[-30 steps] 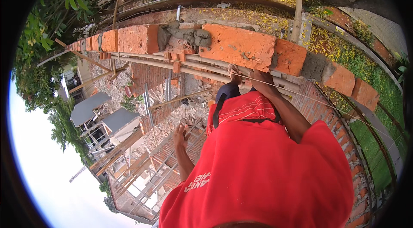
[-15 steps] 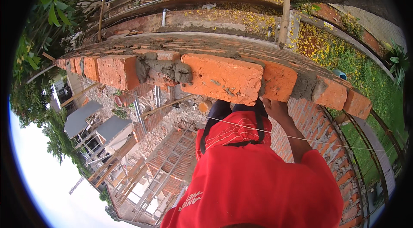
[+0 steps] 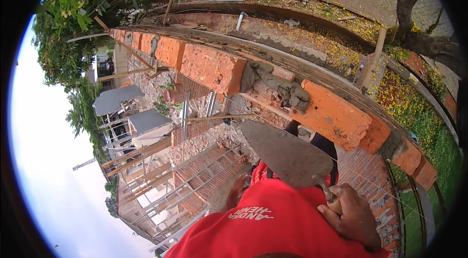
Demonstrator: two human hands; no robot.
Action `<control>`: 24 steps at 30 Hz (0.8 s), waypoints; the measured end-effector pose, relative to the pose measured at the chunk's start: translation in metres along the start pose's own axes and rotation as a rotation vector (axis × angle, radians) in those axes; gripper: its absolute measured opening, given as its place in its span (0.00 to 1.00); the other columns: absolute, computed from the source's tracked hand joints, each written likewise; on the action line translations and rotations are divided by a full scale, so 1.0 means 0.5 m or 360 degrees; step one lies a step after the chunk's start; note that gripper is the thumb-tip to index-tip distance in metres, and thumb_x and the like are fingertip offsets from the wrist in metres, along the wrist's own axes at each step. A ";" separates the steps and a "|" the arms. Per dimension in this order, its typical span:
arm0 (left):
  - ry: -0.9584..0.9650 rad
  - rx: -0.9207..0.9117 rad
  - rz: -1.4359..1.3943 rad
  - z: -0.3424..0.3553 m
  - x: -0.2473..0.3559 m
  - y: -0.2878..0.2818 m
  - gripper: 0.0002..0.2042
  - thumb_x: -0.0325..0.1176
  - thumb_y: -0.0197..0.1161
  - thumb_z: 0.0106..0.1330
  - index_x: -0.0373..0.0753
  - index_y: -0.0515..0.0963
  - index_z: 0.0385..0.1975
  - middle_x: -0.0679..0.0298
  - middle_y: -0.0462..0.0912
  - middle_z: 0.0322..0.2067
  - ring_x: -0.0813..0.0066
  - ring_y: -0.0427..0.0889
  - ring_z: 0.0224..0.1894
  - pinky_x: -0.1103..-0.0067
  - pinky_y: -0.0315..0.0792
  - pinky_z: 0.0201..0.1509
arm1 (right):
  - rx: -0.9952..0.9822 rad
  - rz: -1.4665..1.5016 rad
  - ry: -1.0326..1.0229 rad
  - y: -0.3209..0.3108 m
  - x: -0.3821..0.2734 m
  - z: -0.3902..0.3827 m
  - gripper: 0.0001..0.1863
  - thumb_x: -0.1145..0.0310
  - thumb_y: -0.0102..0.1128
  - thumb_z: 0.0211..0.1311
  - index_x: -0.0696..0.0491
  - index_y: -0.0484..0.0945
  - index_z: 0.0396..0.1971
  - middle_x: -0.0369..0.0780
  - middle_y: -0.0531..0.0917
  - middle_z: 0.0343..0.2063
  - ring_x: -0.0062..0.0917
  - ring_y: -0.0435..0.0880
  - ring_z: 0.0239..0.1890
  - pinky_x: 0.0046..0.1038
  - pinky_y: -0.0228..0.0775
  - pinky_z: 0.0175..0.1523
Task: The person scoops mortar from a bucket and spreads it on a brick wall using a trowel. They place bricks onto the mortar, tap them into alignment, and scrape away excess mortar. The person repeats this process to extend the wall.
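My right hand (image 3: pixel 350 213) is wrapped round the handle of a bricklayer's trowel (image 3: pixel 285 153), close in front of my red shirt. The trowel's grey, mortar-smeared blade points up and left, below the wall top. My left hand (image 3: pixel 237 189) is low beside the shirt, partly hidden, and its fingers do not show clearly. Beyond the blade, an orange brick (image 3: pixel 334 114) lies on top of the brick wall. Wet grey mortar (image 3: pixel 285 90) is heaped in the gap between it and another brick (image 3: pixel 212 68) to its left.
A thin string line (image 3: pixel 370 180) runs along the near side of the wall. A wooden post (image 3: pixel 374 58) rises on the far side, near a tree trunk (image 3: pixel 414 4). Far below on the left are a ladder-like metal frame (image 3: pixel 204 175) and grey roof panels (image 3: pixel 117 99).
My right hand has drawn back from the brick's underside toward my body and now holds the trowel, which was not visible before. My left hand has come into view. The view has swung left.
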State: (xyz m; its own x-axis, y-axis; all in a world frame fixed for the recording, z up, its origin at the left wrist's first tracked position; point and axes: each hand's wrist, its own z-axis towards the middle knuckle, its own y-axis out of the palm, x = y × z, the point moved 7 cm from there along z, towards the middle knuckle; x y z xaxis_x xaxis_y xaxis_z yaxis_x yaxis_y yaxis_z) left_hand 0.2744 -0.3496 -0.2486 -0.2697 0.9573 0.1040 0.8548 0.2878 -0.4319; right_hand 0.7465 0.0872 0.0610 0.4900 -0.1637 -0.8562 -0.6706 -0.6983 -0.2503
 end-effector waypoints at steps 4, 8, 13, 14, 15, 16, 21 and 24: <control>0.0061 -0.0235 -0.0118 0.056 0.014 0.043 0.21 0.47 0.59 0.79 0.45 0.76 0.66 0.66 0.81 0.55 0.73 0.81 0.52 0.72 0.79 0.52 | -0.0093 0.0226 -0.0094 -0.131 -0.088 0.001 0.23 0.67 0.67 0.64 0.63 0.74 0.54 0.44 0.80 0.28 0.32 0.85 0.32 0.32 0.76 0.39; 0.0227 0.0024 0.0316 0.068 0.020 0.021 0.20 0.48 0.58 0.78 0.43 0.81 0.61 0.66 0.86 0.48 0.74 0.84 0.46 0.74 0.78 0.55 | 0.0689 -0.0311 0.0321 -0.270 -0.072 0.117 0.15 0.69 0.61 0.69 0.60 0.75 0.50 0.48 0.78 0.31 0.44 0.82 0.32 0.44 0.72 0.40; 0.0269 -0.0015 0.0579 0.035 -0.035 -0.005 0.22 0.49 0.58 0.77 0.43 0.82 0.62 0.61 0.86 0.52 0.74 0.83 0.53 0.74 0.75 0.58 | 0.0369 -0.0697 -0.0778 -0.239 -0.116 0.394 0.14 0.64 0.60 0.72 0.61 0.76 0.44 0.52 0.83 0.31 0.53 0.84 0.39 0.49 0.74 0.47; 0.0266 0.0112 0.0656 0.018 -0.057 -0.021 0.23 0.50 0.58 0.77 0.43 0.81 0.63 0.61 0.86 0.54 0.73 0.83 0.54 0.74 0.75 0.59 | 0.0531 -0.0812 -0.1143 -0.212 -0.136 0.425 0.14 0.63 0.61 0.71 0.62 0.77 0.42 0.52 0.85 0.31 0.53 0.85 0.39 0.50 0.76 0.47; 0.0261 0.0151 0.0562 -0.005 -0.087 -0.027 0.23 0.50 0.59 0.77 0.44 0.81 0.63 0.61 0.85 0.56 0.72 0.82 0.57 0.73 0.74 0.60 | 0.0351 -0.0851 -0.1058 -0.194 -0.121 0.459 0.14 0.64 0.60 0.71 0.62 0.78 0.41 0.53 0.85 0.31 0.53 0.86 0.39 0.50 0.77 0.46; 0.0233 0.0184 0.0509 -0.028 -0.115 -0.035 0.23 0.50 0.59 0.77 0.44 0.81 0.63 0.61 0.85 0.56 0.72 0.82 0.57 0.73 0.74 0.60 | 0.0194 -0.0921 -0.0974 -0.179 -0.106 0.486 0.14 0.64 0.60 0.71 0.63 0.78 0.39 0.53 0.85 0.30 0.54 0.86 0.38 0.50 0.78 0.45; 0.0023 0.0196 0.0374 -0.141 -0.236 -0.018 0.23 0.50 0.59 0.77 0.44 0.81 0.64 0.61 0.85 0.56 0.72 0.81 0.58 0.73 0.74 0.60 | -0.0235 -0.1159 -0.0676 -0.157 -0.051 0.573 0.14 0.66 0.60 0.69 0.64 0.80 0.35 0.57 0.85 0.27 0.53 0.88 0.35 0.49 0.80 0.40; -0.0065 0.0174 0.0338 -0.188 -0.261 0.005 0.23 0.50 0.59 0.77 0.44 0.81 0.64 0.61 0.85 0.57 0.72 0.81 0.58 0.73 0.74 0.61 | 0.0011 -0.0858 -0.0969 -0.120 -0.091 0.615 0.12 0.69 0.61 0.64 0.66 0.80 0.35 0.58 0.84 0.27 0.53 0.88 0.34 0.48 0.80 0.40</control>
State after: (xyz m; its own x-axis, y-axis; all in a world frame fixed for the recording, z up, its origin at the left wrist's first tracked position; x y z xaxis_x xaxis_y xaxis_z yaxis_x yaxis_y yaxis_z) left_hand 0.3536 -0.4709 -0.1789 -0.1086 0.9935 -0.0352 0.8418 0.0731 -0.5349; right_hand 0.5931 0.3507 -0.0239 0.3592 0.6030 -0.7123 -0.4334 -0.5682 -0.6995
